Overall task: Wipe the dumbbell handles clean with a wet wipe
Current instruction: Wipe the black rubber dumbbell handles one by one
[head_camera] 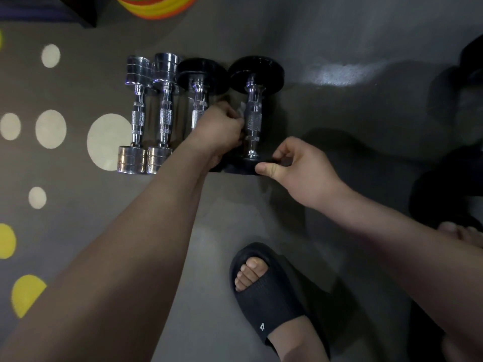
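Several dumbbells lie side by side on the grey floor. Two chrome dumbbells (137, 116) (164, 116) are on the left. Two dumbbells with black ends (200, 105) (253, 118) are on the right. My left hand (222, 126) grips a white wet wipe (241, 111) and presses it against the left side of the rightmost dumbbell's knurled handle. My right hand (295, 171) grips the near black end (244, 167) of that same dumbbell, thumb on its front edge.
My foot in a black slide sandal (264, 291) stands on the floor in front of the dumbbells. White and yellow dots (108, 141) mark the floor at left. Stacked coloured cones (156, 6) sit at the top. Dark shapes (457, 100) lie at the right edge.
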Tool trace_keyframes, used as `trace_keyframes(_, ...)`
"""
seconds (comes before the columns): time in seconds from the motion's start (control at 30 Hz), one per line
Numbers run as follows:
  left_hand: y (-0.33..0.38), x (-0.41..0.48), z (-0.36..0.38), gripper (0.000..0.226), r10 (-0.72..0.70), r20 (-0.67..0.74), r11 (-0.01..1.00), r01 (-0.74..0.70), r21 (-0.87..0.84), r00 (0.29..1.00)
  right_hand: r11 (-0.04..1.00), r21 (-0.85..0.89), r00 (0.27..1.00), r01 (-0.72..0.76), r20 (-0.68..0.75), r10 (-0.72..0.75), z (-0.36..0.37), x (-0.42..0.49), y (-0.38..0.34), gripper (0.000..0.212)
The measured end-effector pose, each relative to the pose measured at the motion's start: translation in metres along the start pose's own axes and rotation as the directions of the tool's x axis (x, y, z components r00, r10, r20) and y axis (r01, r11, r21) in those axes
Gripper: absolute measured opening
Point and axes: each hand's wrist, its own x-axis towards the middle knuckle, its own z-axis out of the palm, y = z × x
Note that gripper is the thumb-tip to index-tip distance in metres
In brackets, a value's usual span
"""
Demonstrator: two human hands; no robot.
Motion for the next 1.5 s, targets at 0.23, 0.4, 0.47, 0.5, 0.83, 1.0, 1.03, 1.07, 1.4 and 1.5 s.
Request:
trace_keyframes(0.23,-0.011,-0.009,-0.015,0.007,0.227,0.002,0.877,-0.206,0.433,0.974,1.000,-0.011,1.000,0.017,0.011,-0.017,-0.002,0.000,-0.001,0.043)
trace_keyframes(0.4,-0.012,-0.008,-0.014,0.016,0.253,-0.018,0.840,-0.210,0.500,0.967,0.999,-0.026,1.000,0.021,0.009,-0.021,-0.002,0.000,0.001,0.044)
trace_keyframes(0.47,-0.014,-0.007,-0.016,0.013,0.223,0.000,0.886,-0.203,0.416,0.975,1.000,-0.022,1.000,0.023,0.013,-0.023,-0.002,0.000,0.000,0.044)
trace_keyframes(0.5,-0.015,-0.006,-0.017,0.013,0.206,-0.004,0.919,-0.192,0.343,0.979,1.000,-0.020,1.000,0.024,0.013,-0.024,-0.002,0.000,0.000,0.044)
trace_keyframes(0.83,0.008,0.004,0.004,0.017,0.119,-0.214,0.981,-0.148,-0.128,0.970,1.000,-0.017,1.000,0.005,0.012,-0.005,-0.002,0.000,-0.001,0.044)
trace_keyframes(1.0,0.024,0.020,0.003,0.025,0.194,-0.227,0.979,-0.201,-0.010,0.954,1.000,-0.028,0.999,0.013,0.034,-0.012,-0.004,0.001,-0.002,0.044)
trace_keyframes(1.03,0.023,0.019,-0.002,0.024,0.186,-0.176,0.982,-0.187,0.011,0.967,1.000,-0.023,0.999,0.011,0.035,-0.010,-0.004,0.001,-0.001,0.043)
trace_keyframes(1.07,0.022,0.017,-0.007,0.022,0.170,-0.120,0.985,-0.167,0.031,0.978,1.000,-0.018,1.000,0.009,0.030,-0.008,-0.003,0.001,-0.001,0.043)
trace_keyframes(1.4,0.020,-0.022,-0.014,0.025,0.110,0.059,0.828,-0.124,0.546,0.992,0.999,-0.036,1.000,-0.016,0.009,0.016,-0.002,-0.003,-0.003,0.043)
trace_keyframes(1.5,0.024,-0.035,-0.009,0.027,0.124,0.078,0.723,-0.144,0.676,0.989,0.999,-0.035,0.999,-0.033,0.007,0.033,-0.003,-0.003,-0.004,0.043)
